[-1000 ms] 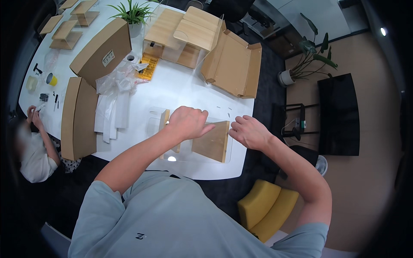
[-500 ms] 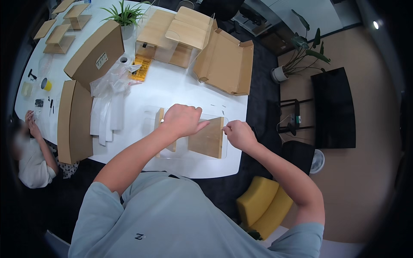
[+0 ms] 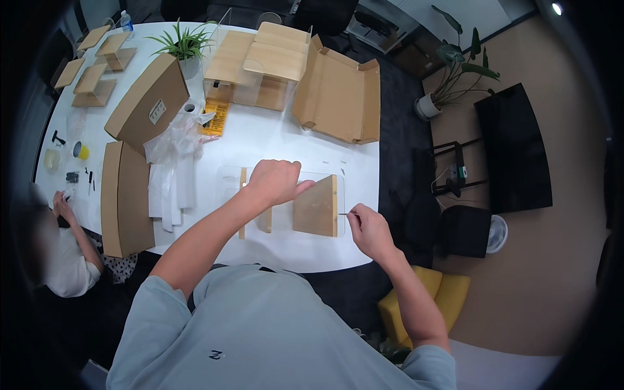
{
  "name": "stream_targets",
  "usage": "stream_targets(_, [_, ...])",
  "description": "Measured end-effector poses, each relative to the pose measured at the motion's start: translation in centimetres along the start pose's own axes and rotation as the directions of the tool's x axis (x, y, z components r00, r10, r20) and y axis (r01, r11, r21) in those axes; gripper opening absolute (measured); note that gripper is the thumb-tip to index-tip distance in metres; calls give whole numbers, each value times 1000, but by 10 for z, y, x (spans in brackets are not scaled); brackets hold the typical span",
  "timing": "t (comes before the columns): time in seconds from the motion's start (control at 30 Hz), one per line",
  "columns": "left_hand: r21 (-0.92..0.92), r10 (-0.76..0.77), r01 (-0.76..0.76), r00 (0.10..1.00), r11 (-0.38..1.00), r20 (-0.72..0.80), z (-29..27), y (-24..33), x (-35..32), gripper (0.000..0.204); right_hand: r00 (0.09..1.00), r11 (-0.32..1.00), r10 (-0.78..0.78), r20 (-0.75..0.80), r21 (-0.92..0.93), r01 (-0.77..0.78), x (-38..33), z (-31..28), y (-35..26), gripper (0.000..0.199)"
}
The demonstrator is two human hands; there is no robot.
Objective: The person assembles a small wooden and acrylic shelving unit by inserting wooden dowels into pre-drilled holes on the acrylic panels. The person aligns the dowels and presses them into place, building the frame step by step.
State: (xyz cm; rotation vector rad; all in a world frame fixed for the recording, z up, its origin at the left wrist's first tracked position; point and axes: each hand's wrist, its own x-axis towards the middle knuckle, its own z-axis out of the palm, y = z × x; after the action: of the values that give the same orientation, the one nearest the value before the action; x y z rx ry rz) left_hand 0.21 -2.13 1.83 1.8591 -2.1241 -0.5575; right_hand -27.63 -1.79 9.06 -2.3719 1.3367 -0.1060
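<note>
My left hand (image 3: 275,181) is bent over the middle of a partly built piece of clear sheet and wooden boards. Its fingers curl down out of sight and the thumb lies toward the right-hand wooden board (image 3: 315,211); what they grip is hidden. In my right hand (image 3: 370,231) a thin dark rod-like tool (image 3: 344,214) is pinched, its tip close to that board's right edge. Whether the tip touches is too small to tell. A narrow wooden board (image 3: 243,224) stands at the left, and the clear sheet (image 3: 279,244) shows around the boards.
Cardboard boxes (image 3: 123,195) stand left, beyond plastic wrapping (image 3: 170,144). An open carton (image 3: 341,94), a wood-and-clear shelf unit (image 3: 276,49) and a potted plant (image 3: 188,65) are at the back. Small dark pieces (image 3: 343,166) lie on the table; a co-worker (image 3: 68,253) sits far left.
My right hand has drawn back to the right and nearer me, leaving the thin tool visible by the board's edge. My left hand stays over the piece; the whole view has shifted slightly.
</note>
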Motion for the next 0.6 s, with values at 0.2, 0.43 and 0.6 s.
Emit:
stream_targets(0.2, [16,-12,11,999,1000,51,-2,3,0,56,994,988,16,-108,152,1,-19,19,8,11])
stream_targets(0.43, [27,-85,83,991,996,102,-8,9,-1,54,988,992,-34,-150,116,52,-27,21,11,9])
stream_targets(0.6, [127,91,-82,994,989,-63,3,15,-24,78,972,988,-153,-177,-26,151,-24,15,8,7])
